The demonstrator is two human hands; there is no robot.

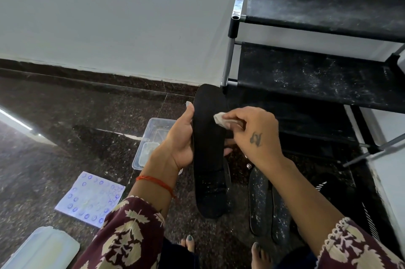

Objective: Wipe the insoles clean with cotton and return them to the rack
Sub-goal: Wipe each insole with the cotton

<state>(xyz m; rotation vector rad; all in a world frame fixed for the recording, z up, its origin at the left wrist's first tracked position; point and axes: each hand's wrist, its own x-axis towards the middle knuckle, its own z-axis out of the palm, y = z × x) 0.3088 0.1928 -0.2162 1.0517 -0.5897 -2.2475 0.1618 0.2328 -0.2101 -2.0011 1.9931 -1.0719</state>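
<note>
Near edge: bare toes [188,242] on dark stone floor [65,137], patterned maroon sleeves at both sides. Near left, a translucent plastic lid [41,249]; just beyond it a white sheet w/ blue printed circles [92,197], flat on the floor. Near right, two dusty dark insoles [258,200] lie side by side on the floor, speckled white; a black-and-white striped shoe [328,190] right of them, partly hidden by the forearm.

Mid: left hand [178,139], red thread on the wrist, grips a black insole [208,152] along its left edge, thumb on top, fingertips showing round the right edge. Insole is held up off the floor, long axis near-to-far, heel end speckled w/ dust, far end reaching the rack's leg. Right hand [252,128], small tattoo on its back, pinches a white cotton pad [220,119] btwn thumb and fingers, pad pressed on the insole's upper half.

Left of the hands, a clear plastic box [151,144] on the floor, contents hard to make out.

Far right: black shoe rack [317,76], metal tubes, two fabric shelves in view, both dusty. Pale wall [109,16] behind, dark skirting at its base.
</note>
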